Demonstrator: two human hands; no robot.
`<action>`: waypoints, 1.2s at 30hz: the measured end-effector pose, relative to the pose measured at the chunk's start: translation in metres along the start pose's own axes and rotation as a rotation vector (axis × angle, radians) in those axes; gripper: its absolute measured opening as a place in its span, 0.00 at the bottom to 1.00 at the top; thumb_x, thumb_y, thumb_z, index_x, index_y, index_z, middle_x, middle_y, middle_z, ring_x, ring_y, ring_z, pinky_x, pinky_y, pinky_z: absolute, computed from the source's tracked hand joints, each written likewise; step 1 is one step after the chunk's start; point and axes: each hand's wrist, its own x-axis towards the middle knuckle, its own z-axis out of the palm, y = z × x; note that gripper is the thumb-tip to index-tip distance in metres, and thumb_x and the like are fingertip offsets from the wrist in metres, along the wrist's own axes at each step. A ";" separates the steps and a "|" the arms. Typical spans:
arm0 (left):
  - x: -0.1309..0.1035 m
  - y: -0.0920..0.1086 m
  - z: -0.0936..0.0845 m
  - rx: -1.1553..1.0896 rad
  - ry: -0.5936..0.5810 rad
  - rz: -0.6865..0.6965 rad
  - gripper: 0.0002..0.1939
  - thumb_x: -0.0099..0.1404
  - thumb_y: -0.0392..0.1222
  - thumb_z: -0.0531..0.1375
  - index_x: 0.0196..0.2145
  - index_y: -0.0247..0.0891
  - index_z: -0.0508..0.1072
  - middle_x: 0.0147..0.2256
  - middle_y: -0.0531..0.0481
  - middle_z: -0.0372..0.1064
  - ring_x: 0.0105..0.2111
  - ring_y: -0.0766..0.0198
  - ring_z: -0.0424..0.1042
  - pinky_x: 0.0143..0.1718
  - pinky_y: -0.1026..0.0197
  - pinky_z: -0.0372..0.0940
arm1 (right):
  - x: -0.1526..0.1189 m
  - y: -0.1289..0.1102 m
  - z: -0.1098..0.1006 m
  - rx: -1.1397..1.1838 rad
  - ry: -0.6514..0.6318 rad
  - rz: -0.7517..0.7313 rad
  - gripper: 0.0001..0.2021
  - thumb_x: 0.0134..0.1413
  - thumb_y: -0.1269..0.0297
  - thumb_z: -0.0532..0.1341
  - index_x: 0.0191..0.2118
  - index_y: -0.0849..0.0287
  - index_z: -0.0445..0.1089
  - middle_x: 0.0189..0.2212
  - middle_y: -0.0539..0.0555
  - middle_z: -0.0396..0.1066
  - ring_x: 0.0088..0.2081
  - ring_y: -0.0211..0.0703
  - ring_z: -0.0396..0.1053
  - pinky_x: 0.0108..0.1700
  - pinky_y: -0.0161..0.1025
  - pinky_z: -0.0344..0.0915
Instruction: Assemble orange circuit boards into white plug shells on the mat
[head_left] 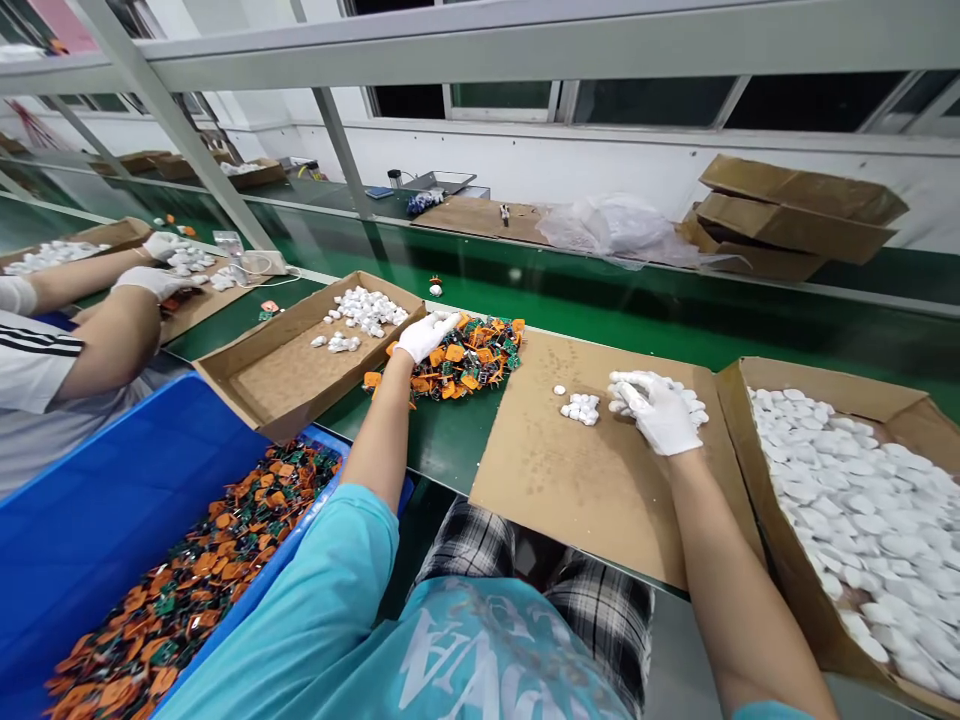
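My left hand (pixel 429 337), in a white glove, lies over the left side of a heap of small orange, green and black circuit-board parts (pixel 472 360). Its fingers stretch to the right, touching the top of the heap. On the brown cardboard sheet (pixel 555 490) my white-gloved right hand (pixel 656 412) hovers low, fingers bent and parted. Small white pieces (pixel 690 402) lie beside and partly behind it; what is under its fingertips is hard to make out. Left of that hand sits a small cluster of white pieces (pixel 580 408), with one loose white piece (pixel 559 390) above it.
A cardboard tray of white rounded pieces (pixel 862 510) stands at right. Another cardboard tray (pixel 262 385) holds white assembled-looking lumps. A blue bin (pixel 97 520) contains many orange-green parts. A co-worker's gloved hands (pixel 154 280) are at far left. A metal shelf frame (pixel 480 50) crosses overhead.
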 end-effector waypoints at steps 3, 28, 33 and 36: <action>-0.007 0.004 0.010 -0.019 -0.025 -0.038 0.19 0.68 0.52 0.53 0.47 0.37 0.72 0.46 0.49 0.73 0.46 0.56 0.71 0.49 0.55 0.65 | -0.002 -0.003 0.003 -0.004 0.008 -0.032 0.17 0.52 0.50 0.57 0.36 0.57 0.76 0.40 0.61 0.74 0.41 0.52 0.73 0.42 0.48 0.72; 0.051 0.112 0.016 0.240 -0.229 0.170 0.22 0.65 0.49 0.53 0.55 0.44 0.69 0.55 0.48 0.69 0.54 0.56 0.67 0.55 0.59 0.59 | -0.004 0.016 0.012 -0.001 -0.004 -0.054 0.19 0.57 0.55 0.54 0.50 0.57 0.71 0.43 0.59 0.75 0.34 0.47 0.74 0.43 0.50 0.71; 0.095 0.134 0.055 0.347 -0.423 0.070 0.16 0.52 0.43 0.64 0.39 0.36 0.79 0.41 0.41 0.77 0.43 0.49 0.73 0.47 0.55 0.64 | -0.002 0.016 0.015 -0.020 -0.056 -0.118 0.16 0.57 0.56 0.56 0.45 0.56 0.74 0.39 0.57 0.77 0.42 0.51 0.74 0.51 0.51 0.68; 0.094 0.134 0.067 0.372 -0.479 0.016 0.08 0.48 0.36 0.65 0.27 0.30 0.78 0.28 0.40 0.76 0.36 0.51 0.74 0.42 0.57 0.64 | 0.000 0.019 0.018 0.058 -0.034 -0.169 0.14 0.58 0.55 0.58 0.43 0.56 0.74 0.39 0.56 0.76 0.42 0.48 0.73 0.50 0.48 0.69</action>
